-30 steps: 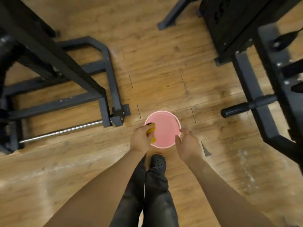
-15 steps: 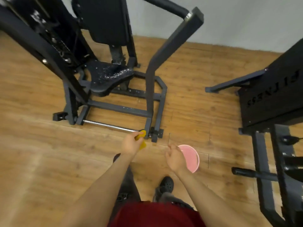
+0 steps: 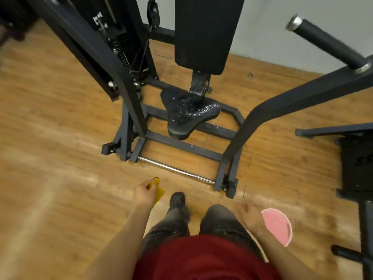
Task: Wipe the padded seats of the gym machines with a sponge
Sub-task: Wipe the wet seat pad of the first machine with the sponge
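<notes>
my left hand [image 3: 144,196] grips the yellow sponge [image 3: 159,194], fingers curled round it; my right hand [image 3: 250,216] hangs loose, holding nothing, beside the pink bucket [image 3: 279,226]. bare floor [image 3: 60,158] lies between me and the wet padded seat [image 3: 188,113], framed by the machine's uprights.

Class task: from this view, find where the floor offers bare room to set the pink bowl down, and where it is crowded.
Bare wood floor lies left of the machine's base frame, past the left hand gripping the yellow sponge. A narrower bare strip lies between the chrome bar and the shoe. Crowded: inside the frame under the wet seat, and right of the pink bowl.
</notes>
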A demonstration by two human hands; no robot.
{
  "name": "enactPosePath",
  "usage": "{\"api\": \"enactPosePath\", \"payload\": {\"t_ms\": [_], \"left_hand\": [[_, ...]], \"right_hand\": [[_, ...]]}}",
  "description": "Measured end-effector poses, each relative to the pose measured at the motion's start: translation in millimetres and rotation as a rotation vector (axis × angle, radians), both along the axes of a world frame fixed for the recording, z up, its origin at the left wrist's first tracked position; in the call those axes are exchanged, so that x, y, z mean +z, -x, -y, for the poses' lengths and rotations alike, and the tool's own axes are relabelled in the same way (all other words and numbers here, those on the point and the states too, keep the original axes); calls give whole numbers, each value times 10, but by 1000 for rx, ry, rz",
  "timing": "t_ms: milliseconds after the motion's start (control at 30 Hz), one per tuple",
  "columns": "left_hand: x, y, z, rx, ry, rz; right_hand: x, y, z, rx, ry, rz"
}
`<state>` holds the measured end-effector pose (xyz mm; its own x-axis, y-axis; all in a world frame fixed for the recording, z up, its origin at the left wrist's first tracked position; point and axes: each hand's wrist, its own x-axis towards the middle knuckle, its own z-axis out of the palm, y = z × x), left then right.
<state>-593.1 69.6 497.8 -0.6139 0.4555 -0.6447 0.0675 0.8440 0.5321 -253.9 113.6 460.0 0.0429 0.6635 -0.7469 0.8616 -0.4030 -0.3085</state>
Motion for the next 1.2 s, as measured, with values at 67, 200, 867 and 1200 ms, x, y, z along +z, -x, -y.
{"api": "enactPosePath", "payload": {"t_ms": [67, 200, 867, 1200], "left_hand": [[-50, 340, -124, 49, 50, -5], [-66, 713, -439, 129, 62, 47], [-415, 1640, -3078, -393, -17, -106], [-1339, 1729, -4186, -860, -140, -157]], "right_hand": [[9, 240, -143, -39, 1, 28], [28, 650, -499, -103, -10, 17], [-362, 2599, -3027, -3, -184, -30], [-1254, 3126, -3391, -80, -306, 182]]}}
